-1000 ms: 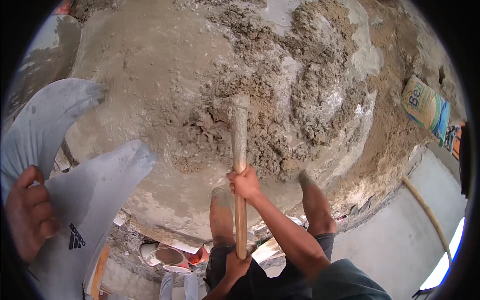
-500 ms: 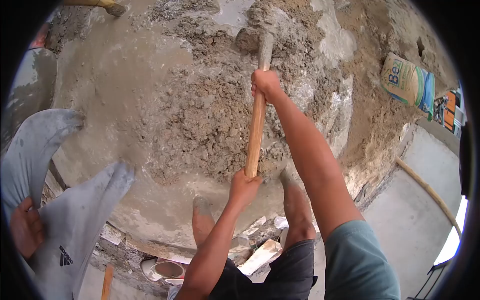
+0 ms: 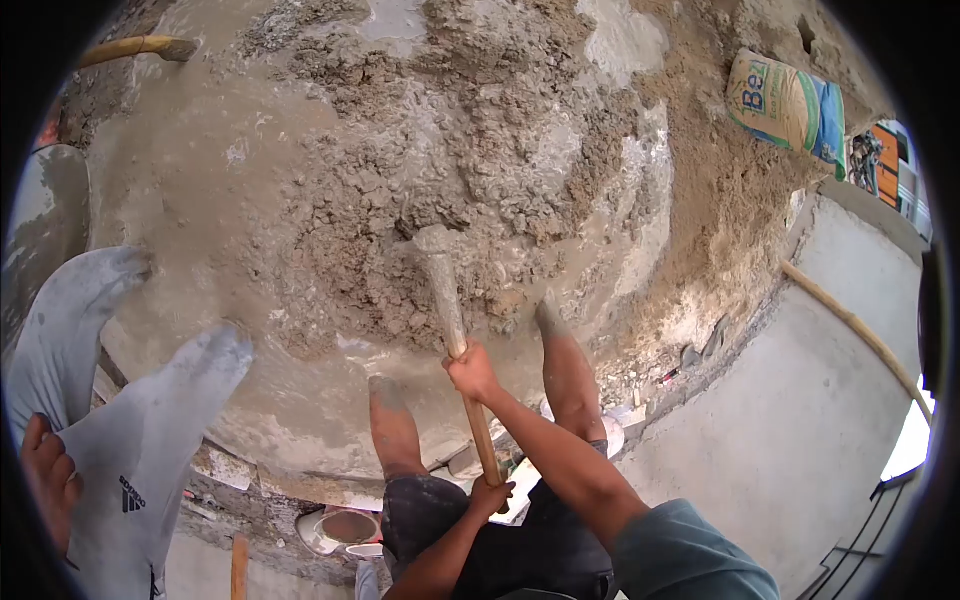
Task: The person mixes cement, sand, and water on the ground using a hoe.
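Observation:
A hoe with a wooden handle point(image 3: 479, 432) slants up from between my legs, its mud-coated head point(image 3: 434, 240) sunk in the wet mortar mix point(image 3: 370, 215). My right hand point(image 3: 472, 372) is wrapped round the handle about midway, just below the muddy part. Lower down, close to my shorts, my left hand point(image 3: 490, 497) grips the handle's end. The blade itself is mostly hidden in the mix. Both my bare feet stand in the grey slurry, one on each side of the handle.
At left stands another person in grey trousers point(image 3: 160, 400), one hand point(image 3: 50, 475) by the thigh. A second wooden handle point(image 3: 135, 48) reaches in at upper left. A printed sack point(image 3: 775, 100) lies upper right. A pole point(image 3: 855, 325) rests on the concrete at right.
The hoe has been drawn back toward my body, its head dragging through the mix. Both hands have come down and nearer to me, still on the handle.

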Action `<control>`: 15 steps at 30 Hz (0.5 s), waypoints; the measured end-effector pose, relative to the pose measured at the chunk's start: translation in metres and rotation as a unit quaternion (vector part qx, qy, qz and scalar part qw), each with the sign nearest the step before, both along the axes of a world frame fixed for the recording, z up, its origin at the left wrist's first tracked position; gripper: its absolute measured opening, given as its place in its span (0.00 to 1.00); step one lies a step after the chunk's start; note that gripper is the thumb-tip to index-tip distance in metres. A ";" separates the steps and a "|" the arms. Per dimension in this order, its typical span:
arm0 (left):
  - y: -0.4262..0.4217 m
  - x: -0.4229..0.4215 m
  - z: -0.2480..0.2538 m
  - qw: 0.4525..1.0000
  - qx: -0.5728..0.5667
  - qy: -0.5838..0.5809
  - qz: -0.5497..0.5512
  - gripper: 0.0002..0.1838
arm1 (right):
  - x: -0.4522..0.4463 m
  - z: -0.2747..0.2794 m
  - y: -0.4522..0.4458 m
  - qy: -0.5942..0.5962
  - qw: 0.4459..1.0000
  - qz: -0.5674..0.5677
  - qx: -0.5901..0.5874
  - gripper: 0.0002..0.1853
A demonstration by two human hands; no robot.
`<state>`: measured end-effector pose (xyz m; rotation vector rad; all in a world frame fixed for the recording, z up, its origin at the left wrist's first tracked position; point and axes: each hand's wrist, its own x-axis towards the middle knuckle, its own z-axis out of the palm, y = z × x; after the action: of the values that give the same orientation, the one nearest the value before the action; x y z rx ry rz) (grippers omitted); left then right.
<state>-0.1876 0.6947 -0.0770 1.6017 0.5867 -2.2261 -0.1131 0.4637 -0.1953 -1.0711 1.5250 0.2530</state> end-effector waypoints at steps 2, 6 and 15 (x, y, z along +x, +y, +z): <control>0.048 -0.025 -0.020 0.962 -0.102 0.050 -0.249 0.24 | -0.034 0.044 0.018 0.012 0.990 -0.086 0.107 0.08; 0.037 -0.055 -0.006 0.904 -0.190 -0.020 -0.382 0.24 | -0.093 0.105 0.010 -0.056 0.983 -0.149 0.091 0.06; -0.320 0.123 -0.117 0.889 -0.344 -0.289 -0.093 0.14 | 0.028 0.006 -0.374 -0.168 0.932 -0.271 -0.172 0.05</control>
<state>-0.0651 0.3752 -0.1936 1.7980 -0.4886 -1.6199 -0.0851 0.0896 -0.1896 -0.8574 1.5114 -0.5733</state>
